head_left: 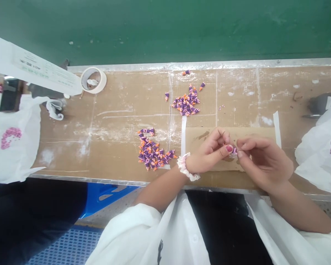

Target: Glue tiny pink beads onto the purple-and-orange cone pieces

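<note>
Piece (234, 150): small, purple and white, held up between the fingertips of both hands, above the sheet (260, 132) on the surface (121, 95). Left hand (211, 151) comes in from the left, thumb and fingers bent and drawn together, thumb tip at the piece's left side; looks like a light pinch, contact partly hidden. Right hand (264, 158) has index and thumb nearly closed on the right side, remaining fingers curled loosely. Right fingertips look marginally nearer. Long axis of the piece: too small and too covered to tell.

Two piles of purple-orange figures, both on the left hand's side. Near pile (151, 151) just beside the left wrist, its rightmost figure close to the scrunchie (186, 167). Far pile (187, 105) ahead and a bit left of the left hand, past the sheet's far edge, three strays around it. Figures lie on their sides, axes every which way. Left hand nearer to both piles; right hand well apart from them.

Sheet has a tape strip (183, 136) at the left end, another at the right. Tape roll (101, 85) far left, near a box (35, 70). Left bag (24, 154) and right bag (310, 163) at the ends, pink print on each.
</note>
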Action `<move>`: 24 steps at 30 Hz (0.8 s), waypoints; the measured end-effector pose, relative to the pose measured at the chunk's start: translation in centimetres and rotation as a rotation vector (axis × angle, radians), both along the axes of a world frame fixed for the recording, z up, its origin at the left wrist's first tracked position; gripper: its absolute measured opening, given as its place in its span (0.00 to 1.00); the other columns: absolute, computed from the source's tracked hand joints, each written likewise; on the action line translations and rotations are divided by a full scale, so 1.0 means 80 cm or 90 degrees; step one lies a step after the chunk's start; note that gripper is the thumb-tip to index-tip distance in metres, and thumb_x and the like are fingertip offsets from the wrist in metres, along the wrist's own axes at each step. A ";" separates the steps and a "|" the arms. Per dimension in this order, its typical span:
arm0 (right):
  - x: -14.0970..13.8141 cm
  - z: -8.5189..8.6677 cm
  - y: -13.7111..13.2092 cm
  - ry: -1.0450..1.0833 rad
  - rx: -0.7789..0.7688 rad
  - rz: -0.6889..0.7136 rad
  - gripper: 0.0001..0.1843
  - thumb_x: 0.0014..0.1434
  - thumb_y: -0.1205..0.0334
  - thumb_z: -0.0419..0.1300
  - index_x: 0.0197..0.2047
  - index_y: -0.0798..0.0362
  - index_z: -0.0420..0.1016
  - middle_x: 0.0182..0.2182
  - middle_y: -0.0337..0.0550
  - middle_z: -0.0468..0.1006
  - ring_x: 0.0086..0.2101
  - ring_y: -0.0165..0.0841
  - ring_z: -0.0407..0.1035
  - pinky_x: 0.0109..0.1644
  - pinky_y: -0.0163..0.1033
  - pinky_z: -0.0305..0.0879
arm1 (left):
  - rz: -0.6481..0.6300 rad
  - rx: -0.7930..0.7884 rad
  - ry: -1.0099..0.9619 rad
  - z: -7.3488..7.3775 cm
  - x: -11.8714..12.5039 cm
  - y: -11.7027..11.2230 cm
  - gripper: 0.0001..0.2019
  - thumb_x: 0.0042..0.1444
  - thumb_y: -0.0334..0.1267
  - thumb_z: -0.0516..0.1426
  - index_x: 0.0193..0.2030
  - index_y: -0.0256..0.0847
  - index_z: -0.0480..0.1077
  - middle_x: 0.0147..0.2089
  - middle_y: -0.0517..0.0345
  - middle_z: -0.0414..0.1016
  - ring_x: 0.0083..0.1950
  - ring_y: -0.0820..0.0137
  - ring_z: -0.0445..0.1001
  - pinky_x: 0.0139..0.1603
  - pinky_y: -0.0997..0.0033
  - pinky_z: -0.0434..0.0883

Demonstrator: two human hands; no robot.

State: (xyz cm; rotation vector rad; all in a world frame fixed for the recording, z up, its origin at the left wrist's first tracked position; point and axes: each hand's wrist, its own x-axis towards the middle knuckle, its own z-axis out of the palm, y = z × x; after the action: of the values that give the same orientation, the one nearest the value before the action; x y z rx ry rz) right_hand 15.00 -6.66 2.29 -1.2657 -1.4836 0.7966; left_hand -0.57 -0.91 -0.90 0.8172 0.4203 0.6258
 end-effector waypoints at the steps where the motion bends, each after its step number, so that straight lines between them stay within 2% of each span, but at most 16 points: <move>1: 0.000 0.000 0.000 0.000 0.002 0.002 0.15 0.55 0.76 0.61 0.40 0.45 0.71 0.31 0.38 0.77 0.30 0.32 0.72 0.31 0.39 0.70 | 0.002 0.010 -0.002 0.000 0.000 0.000 0.18 0.57 0.50 0.62 0.36 0.42 0.57 0.30 0.64 0.63 0.29 0.79 0.61 0.31 0.77 0.62; 8: -0.001 -0.004 0.001 -0.020 0.010 0.006 0.15 0.54 0.77 0.61 0.38 0.46 0.71 0.31 0.39 0.77 0.31 0.32 0.73 0.31 0.38 0.71 | 0.012 0.051 0.007 -0.008 0.000 0.000 0.17 0.59 0.50 0.60 0.36 0.42 0.57 0.32 0.63 0.64 0.31 0.78 0.63 0.33 0.76 0.65; 12: -0.001 -0.001 0.002 -0.041 0.011 0.018 0.15 0.55 0.77 0.60 0.39 0.46 0.72 0.31 0.39 0.77 0.31 0.32 0.73 0.32 0.39 0.70 | 0.011 0.097 0.006 -0.005 -0.002 0.002 0.16 0.60 0.49 0.59 0.36 0.42 0.58 0.32 0.62 0.64 0.32 0.78 0.65 0.34 0.76 0.66; 16: 0.007 0.001 0.011 -0.048 -0.019 0.044 0.11 0.57 0.73 0.61 0.40 0.46 0.73 0.32 0.39 0.76 0.30 0.31 0.71 0.31 0.38 0.68 | 0.034 0.113 0.077 -0.003 -0.007 0.007 0.14 0.59 0.49 0.60 0.38 0.42 0.62 0.33 0.61 0.67 0.29 0.79 0.66 0.30 0.77 0.65; 18: 0.016 -0.005 0.022 -0.105 -0.019 0.010 0.08 0.58 0.70 0.61 0.39 0.47 0.73 0.34 0.41 0.75 0.30 0.32 0.70 0.33 0.40 0.68 | 0.118 0.084 0.126 -0.008 -0.010 0.015 0.14 0.59 0.49 0.60 0.38 0.42 0.63 0.33 0.62 0.68 0.26 0.80 0.64 0.27 0.78 0.64; 20: 0.027 -0.018 0.036 -0.212 -0.022 -0.050 0.07 0.59 0.68 0.59 0.40 0.47 0.74 0.34 0.42 0.74 0.31 0.33 0.69 0.36 0.42 0.68 | 0.242 0.036 0.157 -0.015 -0.013 0.029 0.12 0.58 0.45 0.61 0.38 0.42 0.63 0.31 0.64 0.68 0.25 0.81 0.64 0.26 0.79 0.65; 22: 0.037 -0.033 0.049 -0.324 -0.050 -0.093 0.09 0.60 0.66 0.57 0.42 0.47 0.75 0.34 0.42 0.74 0.29 0.33 0.68 0.37 0.43 0.67 | 0.362 -0.008 0.178 -0.021 -0.018 0.044 0.10 0.57 0.39 0.62 0.39 0.42 0.63 0.31 0.64 0.70 0.28 0.80 0.69 0.29 0.79 0.68; 24: 0.044 -0.046 0.059 -0.397 -0.091 -0.075 0.11 0.60 0.65 0.56 0.46 0.49 0.74 0.35 0.43 0.75 0.30 0.34 0.68 0.38 0.44 0.67 | 0.437 -0.050 0.186 -0.023 -0.022 0.057 0.11 0.56 0.34 0.61 0.43 0.43 0.63 0.36 0.62 0.75 0.33 0.78 0.74 0.34 0.77 0.71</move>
State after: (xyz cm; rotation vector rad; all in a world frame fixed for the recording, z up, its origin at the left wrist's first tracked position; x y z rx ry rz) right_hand 18.52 -1.94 -1.41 -1.7993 -1.8342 0.4489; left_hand -2.37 3.67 -2.77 0.6836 1.0074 1.1198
